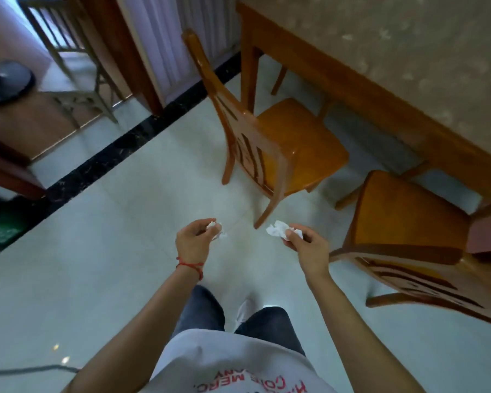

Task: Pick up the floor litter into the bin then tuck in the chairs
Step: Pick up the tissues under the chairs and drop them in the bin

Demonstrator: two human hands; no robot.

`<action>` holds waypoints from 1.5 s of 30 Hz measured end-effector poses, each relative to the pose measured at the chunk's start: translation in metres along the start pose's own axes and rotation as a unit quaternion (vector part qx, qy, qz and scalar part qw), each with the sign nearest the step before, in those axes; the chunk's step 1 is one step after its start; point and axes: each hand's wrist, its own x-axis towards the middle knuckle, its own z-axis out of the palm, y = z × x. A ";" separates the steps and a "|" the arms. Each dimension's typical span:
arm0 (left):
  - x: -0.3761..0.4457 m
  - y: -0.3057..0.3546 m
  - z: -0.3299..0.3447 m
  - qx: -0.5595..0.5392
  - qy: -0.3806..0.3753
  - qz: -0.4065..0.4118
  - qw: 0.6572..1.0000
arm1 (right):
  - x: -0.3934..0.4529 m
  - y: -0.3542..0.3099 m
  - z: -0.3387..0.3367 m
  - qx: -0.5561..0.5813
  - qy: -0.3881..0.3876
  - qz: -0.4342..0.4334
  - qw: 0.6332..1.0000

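Pale glossy tile floor (119,251) filled most of the view, with a black marble strip (142,131) running diagonally across it. We held litter in both hands above the floor, in front of our legs. Our left hand (192,241) was curled around a small crumpled white tissue (213,226), fingers closed over most of it. Our right hand (305,245) pinched a bigger crumpled white paper wad (278,230), which stuck out to the left of the fingers. The two hands were near each other but apart. A red string bracelet (190,266) sat on our left wrist.

Just beyond the hands stood a wooden chair (267,146), pulled out from the table and angled, its near leg close to the right-hand wad. A second wooden chair (408,228) stood to the right, also pulled out, its back toward us. The wooden table (352,89) ran along the upper right under a beige patterned cloth (408,46).

Farther left we saw a metal-frame chair (68,66) and a dark round fan base (6,80). No bin was identifiable; a dark green object (0,231) at the left edge was too blurred to tell.
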 end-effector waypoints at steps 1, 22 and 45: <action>-0.001 -0.002 -0.008 -0.005 0.011 -0.005 1.000 | 0.000 -0.002 0.007 -0.008 -0.011 -0.003 1.000; -0.032 -0.068 -0.260 -0.166 0.322 -0.056 0.930 | -0.094 -0.012 0.271 -0.096 -0.331 -0.023 0.939; 0.024 -0.099 -0.476 -0.247 0.497 -0.113 0.824 | -0.176 -0.017 0.558 -0.180 -0.490 -0.028 0.852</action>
